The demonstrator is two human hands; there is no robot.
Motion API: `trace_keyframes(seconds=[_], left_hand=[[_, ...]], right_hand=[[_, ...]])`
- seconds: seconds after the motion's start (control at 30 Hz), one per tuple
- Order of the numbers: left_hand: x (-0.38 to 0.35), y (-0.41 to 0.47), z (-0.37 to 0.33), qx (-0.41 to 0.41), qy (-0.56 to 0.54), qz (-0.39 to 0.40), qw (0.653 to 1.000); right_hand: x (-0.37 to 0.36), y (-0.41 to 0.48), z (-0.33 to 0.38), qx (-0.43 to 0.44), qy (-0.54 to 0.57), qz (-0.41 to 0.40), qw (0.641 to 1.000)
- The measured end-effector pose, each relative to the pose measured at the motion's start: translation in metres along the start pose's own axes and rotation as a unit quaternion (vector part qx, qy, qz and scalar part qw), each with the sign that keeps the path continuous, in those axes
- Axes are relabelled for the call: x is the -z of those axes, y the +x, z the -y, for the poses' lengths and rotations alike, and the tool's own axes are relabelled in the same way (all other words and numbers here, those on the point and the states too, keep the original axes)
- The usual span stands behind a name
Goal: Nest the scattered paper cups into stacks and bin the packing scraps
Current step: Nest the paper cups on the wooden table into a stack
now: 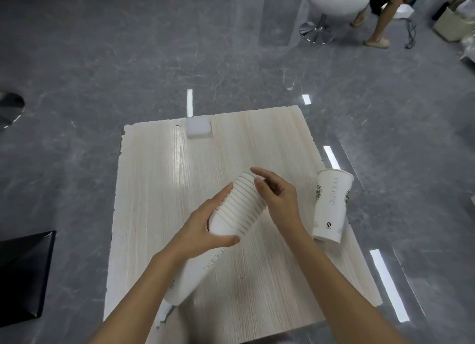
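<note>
Cup stack (239, 210) tilted in L hand (203, 230) grip, R hand (280, 197) beside rims.

On the surface (257, 143), a lone cup (331, 205) sits right of the left grip (205, 230) on the cup stack (239, 207), a foam block (198, 127) beyond, a foam scrap (164, 315) nearer.

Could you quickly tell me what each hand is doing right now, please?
Left hand: gripping the cup stack around its middle.
Right hand: open, fingers loose at the stack's rim end, holding nothing.

Forearms bare up to frame edge; left hand (203, 230), right hand (281, 201) uncovered; fingers (260, 172) slender.
</note>
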State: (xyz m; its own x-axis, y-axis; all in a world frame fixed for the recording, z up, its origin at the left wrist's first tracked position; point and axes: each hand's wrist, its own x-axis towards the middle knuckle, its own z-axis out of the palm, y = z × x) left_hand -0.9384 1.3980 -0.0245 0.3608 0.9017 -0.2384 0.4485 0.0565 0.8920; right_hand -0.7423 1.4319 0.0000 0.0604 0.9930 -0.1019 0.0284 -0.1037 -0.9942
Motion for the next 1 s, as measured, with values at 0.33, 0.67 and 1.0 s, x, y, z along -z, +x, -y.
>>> trace_keyframes(seconds=[0.33, 0.67, 1.0], left_hand=[[-0.031, 0.024, -0.013, 0.004, -0.025, 0.033, 0.999], [-0.041, 0.028, -0.016, 0.029, -0.03, 0.029, 0.999], [-0.037, 0.028, -0.019, 0.046, -0.035, 0.018, 0.998]], right_hand=[[0.077, 0.02, -0.007, 0.006, -0.064, -0.104, 0.992], [0.156, 0.067, -0.028, 0.008, -0.256, -0.194, 0.947], [0.164, 0.075, -0.055, -0.037, -0.362, -0.138, 0.921]])
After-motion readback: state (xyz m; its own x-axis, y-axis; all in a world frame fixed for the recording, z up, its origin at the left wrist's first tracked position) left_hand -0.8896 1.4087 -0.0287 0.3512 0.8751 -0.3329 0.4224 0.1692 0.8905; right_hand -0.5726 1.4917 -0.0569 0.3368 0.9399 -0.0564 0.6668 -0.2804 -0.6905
